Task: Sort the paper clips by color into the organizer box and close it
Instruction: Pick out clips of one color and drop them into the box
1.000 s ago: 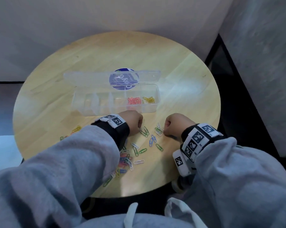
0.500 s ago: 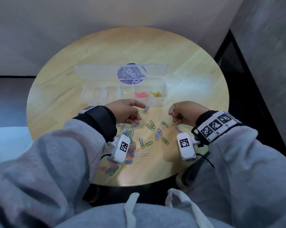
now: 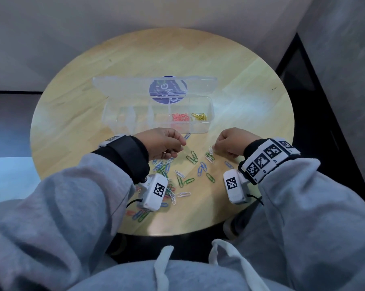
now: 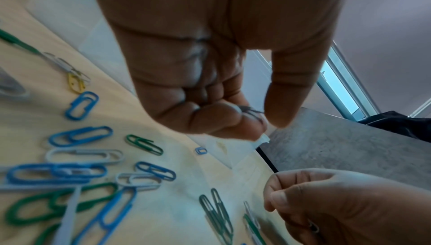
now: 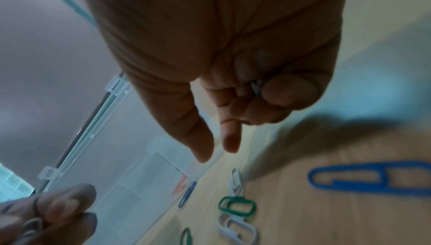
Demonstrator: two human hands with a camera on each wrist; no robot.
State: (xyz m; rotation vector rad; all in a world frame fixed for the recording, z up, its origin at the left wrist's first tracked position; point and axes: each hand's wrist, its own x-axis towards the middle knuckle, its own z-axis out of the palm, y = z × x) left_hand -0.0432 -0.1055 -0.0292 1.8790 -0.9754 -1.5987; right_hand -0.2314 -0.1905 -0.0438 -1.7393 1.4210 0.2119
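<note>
Clear plastic box: lid open, on table; far side of both hands, long axis left-right.
Filled cells: red clips in one cell, yellow clips in the rightmost; cells left of red look bare.
Loose clips: blue, green, white scattered on the table near the person, between and under the wrists; one blue clip lies just beside the box front wall.
Left hand: fingers curled, thumb and forefinger pinching a thin dark clip; colour hard to tell, blurred.
Right hand: fingers curled round a pale clip tucked in the palm; thumb and forefinger extended, slightly apart, tips pointing down at the table.
Key relation: white clip lies just beside the right fingertips, toward the left hand; long axis roughly toward the box.
Nearer hand: right, by far; left is across the green pair.
Judgement: right hand looks mid-gather of white clips; next pinch likely across the clip's short axis.
Risk: green clip touching the white ones may drag along.
Progress: early; most clips not yet sorted.
</note>
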